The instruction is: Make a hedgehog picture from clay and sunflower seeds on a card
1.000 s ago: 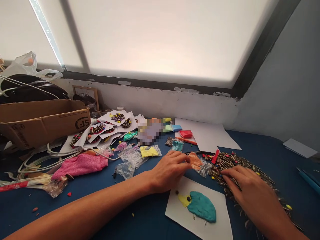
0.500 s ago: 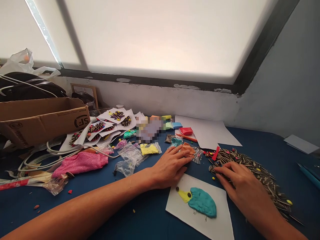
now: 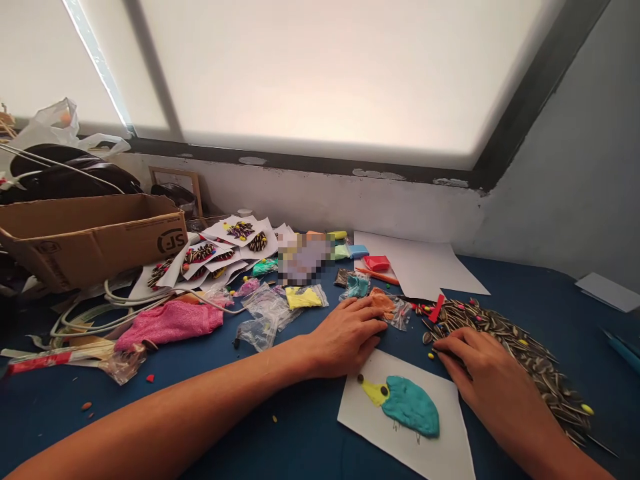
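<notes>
A white card (image 3: 363,413) lies on the blue tabletop in front of me. On it is a hedgehog-like animal with a teal clay body (image 3: 413,407), a yellow clay snout (image 3: 373,393), dark round spots for nose and eye, and drawn legs. My left hand (image 3: 345,337) rests flat with loosely spread fingers by the card's upper left corner, close to the orange clay (image 3: 381,303). At the left edge of a heap of striped sunflower seeds (image 3: 525,353), my right hand (image 3: 493,380) has thumb and forefinger pinched together. Whatever lies between those fingertips is too small to make out.
Bagged yellow clay (image 3: 304,297), a red packet (image 3: 376,263) and white sheets (image 3: 425,263) lie farther back. Finished seed pictures (image 3: 240,230) are piled beside a cardboard box (image 3: 95,243) at left. A pink cloth (image 3: 170,323) and white cable (image 3: 113,293) lie nearer.
The whole view has shifted slightly, so everything appears a little farther right. Both hands keep nearly the same pose and place relative to the card and the seeds.
</notes>
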`<state>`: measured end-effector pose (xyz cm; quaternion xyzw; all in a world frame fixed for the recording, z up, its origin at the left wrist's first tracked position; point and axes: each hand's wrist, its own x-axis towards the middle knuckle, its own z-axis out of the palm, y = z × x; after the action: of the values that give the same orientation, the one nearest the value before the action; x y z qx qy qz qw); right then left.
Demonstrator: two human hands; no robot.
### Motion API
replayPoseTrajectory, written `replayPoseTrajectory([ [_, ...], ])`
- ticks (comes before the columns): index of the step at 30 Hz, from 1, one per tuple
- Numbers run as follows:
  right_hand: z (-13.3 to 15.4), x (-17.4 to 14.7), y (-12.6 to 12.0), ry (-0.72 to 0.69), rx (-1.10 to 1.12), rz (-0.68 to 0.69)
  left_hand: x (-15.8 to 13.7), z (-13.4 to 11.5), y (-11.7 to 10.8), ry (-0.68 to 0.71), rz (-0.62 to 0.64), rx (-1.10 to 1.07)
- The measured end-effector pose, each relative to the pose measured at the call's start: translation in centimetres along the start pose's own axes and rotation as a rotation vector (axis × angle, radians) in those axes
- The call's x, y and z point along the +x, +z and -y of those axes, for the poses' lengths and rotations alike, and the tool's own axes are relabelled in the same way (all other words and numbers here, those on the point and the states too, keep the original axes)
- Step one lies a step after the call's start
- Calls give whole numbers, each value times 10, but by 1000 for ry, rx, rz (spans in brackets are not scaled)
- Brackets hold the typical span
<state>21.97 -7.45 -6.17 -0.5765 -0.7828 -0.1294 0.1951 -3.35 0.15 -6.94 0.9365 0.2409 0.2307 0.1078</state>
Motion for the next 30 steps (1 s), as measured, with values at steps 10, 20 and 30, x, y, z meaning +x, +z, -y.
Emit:
replayPoseTrajectory([
  [10, -4, -3, 6, 15, 5, -50, 4, -1, -6, -82, -20, 100],
  [20, 1, 0, 2, -26, -19, -102, 10, 25, -21, -293, 70, 266],
  [30, 6, 2, -5, -54, -27, -110, 29, 48, -26, -343, 188, 337],
])
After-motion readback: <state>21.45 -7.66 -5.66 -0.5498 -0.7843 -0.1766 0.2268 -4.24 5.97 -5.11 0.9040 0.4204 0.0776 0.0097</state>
